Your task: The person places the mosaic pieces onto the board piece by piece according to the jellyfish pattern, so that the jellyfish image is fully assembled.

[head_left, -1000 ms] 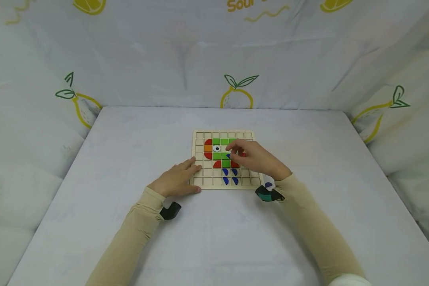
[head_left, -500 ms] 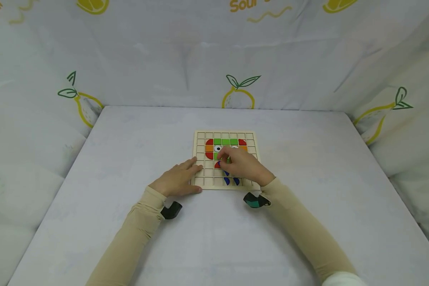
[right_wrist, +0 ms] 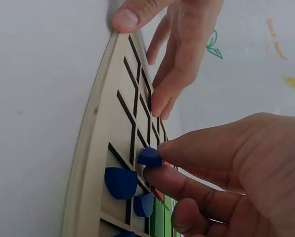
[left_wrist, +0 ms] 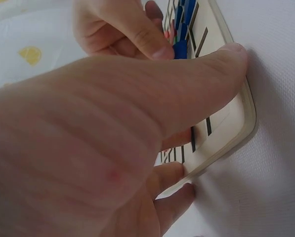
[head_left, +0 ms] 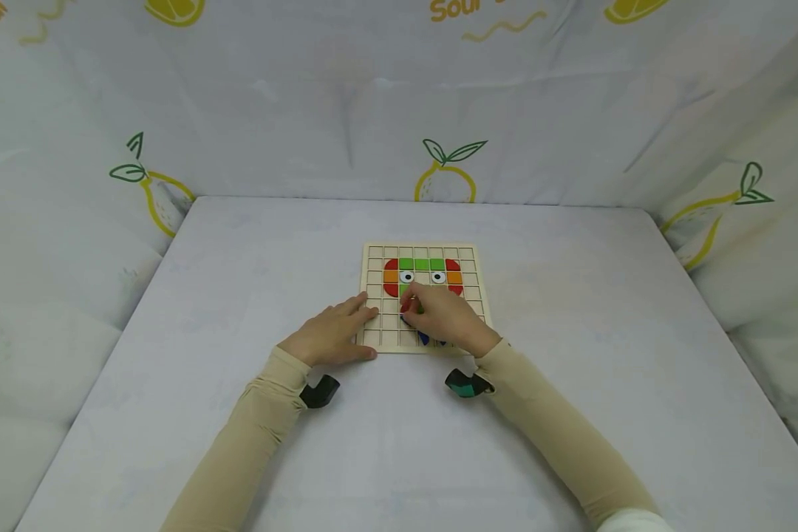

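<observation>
A square wooden grid board [head_left: 377, 337] lies on the table. My left hand [head_left: 329, 334] rests on its left edge with fingers spread, the thumb at the near corner. Between thumb and index finger, my right hand [head_left: 447, 316] pinches a small blue rounded puzzle piece [right_wrist: 149, 156] low over the board. Other blue pieces [right_wrist: 120, 183] sit in the cells below, partly behind the right hand in the head view. A pattern of green tiles [head_left: 422, 264], orange tiles [head_left: 390, 276], red rounded corner pieces [head_left: 452, 264] and two eye tiles [head_left: 438, 278] fills the upper cells.
The board sits mid-table on a white cloth [head_left: 253, 251]. A white curtain printed with lemons [head_left: 444, 181] hangs along the back and sides. Each wrist carries a dark camera mount [head_left: 319, 391].
My right hand has moved left and nearer to me with the blue piece, from the board's right side to its lower middle, uncovering the right eye tile. The left hand stays put.
</observation>
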Motion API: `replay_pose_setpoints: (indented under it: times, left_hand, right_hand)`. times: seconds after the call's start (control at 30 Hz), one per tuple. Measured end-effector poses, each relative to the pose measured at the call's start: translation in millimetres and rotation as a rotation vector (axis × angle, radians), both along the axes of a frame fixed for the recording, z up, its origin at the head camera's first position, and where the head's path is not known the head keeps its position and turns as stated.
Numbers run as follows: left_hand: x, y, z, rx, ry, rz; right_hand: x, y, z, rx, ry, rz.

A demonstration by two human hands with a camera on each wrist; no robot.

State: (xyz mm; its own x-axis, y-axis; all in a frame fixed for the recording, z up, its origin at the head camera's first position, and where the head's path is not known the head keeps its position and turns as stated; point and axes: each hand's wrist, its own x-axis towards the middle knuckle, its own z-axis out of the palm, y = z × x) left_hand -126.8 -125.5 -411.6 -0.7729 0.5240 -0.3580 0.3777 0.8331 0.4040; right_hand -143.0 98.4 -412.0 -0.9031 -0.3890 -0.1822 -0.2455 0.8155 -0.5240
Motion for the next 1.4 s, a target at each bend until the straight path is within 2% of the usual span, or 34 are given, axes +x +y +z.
replay_pose_setpoints:
  times: [0.6, 0.7, 0.87, 0.97, 1.03, 1.27, 1.4]
  left_hand:
    - [-0.1, 0.1, -0.7, -0.011, 0.003, -0.001]
    - [-0.1, 0.0, -0.7, -0.010, 0.006, -0.002]
    - [-0.3, -0.2, -0.6, -0.013, 0.006, -0.007]
    - [-0.6, -0.3, -1.1, -0.016, 0.006, -0.012]
    - [-0.5, -0.6, -1.2, -0.014, 0.006, -0.011]
    - [-0.1, -0.6, -1.1, -0.008, 0.006, -0.009]
    - [0.3, -0.9, 0.3, -0.006, 0.008, -0.012]
  right_hand:
    - [2.4, 2, 4.2, -0.003, -0.039, -0.008]
    - [1.5, 4, 3.8, 0.028, 0.012, 0.034]
    - [2.5, 3, -2.9, 0.046, 0.123, 0.186]
    - [4.8, 0, -7.4, 0.044, 0.168, 0.232]
    - [6.4, -2, -8.6, 0.052, 0.174, 0.218]
    - [7.3, -3, -6.2, 0.116, 0.139, 0.093]
    - [4.7, -1, -5.2, 0.079, 0.104, 0.082]
